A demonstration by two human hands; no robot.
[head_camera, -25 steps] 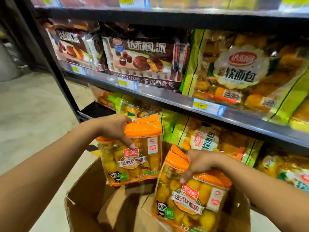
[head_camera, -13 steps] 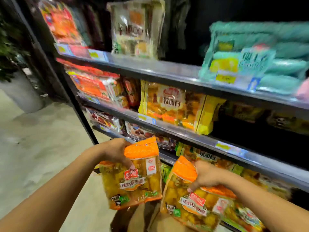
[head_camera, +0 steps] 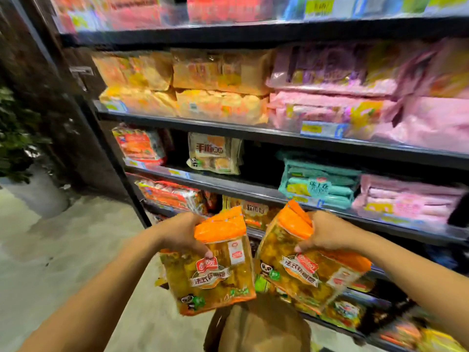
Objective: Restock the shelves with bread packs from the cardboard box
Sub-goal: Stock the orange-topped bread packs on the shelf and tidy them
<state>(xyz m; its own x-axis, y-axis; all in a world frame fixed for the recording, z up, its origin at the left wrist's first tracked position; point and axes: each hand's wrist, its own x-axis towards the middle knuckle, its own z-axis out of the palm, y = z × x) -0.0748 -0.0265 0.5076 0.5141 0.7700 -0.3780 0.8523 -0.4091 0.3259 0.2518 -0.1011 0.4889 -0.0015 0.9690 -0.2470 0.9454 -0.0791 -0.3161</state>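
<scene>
My left hand [head_camera: 182, 233] grips an orange-topped clear bread pack [head_camera: 213, 273] by its upper left edge, and the pack hangs upright. My right hand [head_camera: 327, 233] grips a second, matching bread pack [head_camera: 307, 273] near its orange top, tilted to the right. Both packs hang in the air in front of the dark shelves [head_camera: 253, 188], above the cardboard box [head_camera: 258, 326], of which only a brown flap shows at the bottom.
The shelves carry yellow packs [head_camera: 218, 105], pink packs [head_camera: 355, 107], teal packs [head_camera: 319, 186], a single cream pack [head_camera: 213, 153] and red-orange packs [head_camera: 139, 146]. A dark gap lies right of the cream pack. A potted plant [head_camera: 22, 148] stands on the grey floor at left.
My view has swung upward, so higher shelves now show and the box has dropped to the bottom edge. Both hands have lifted their bread packs up away from the box.
</scene>
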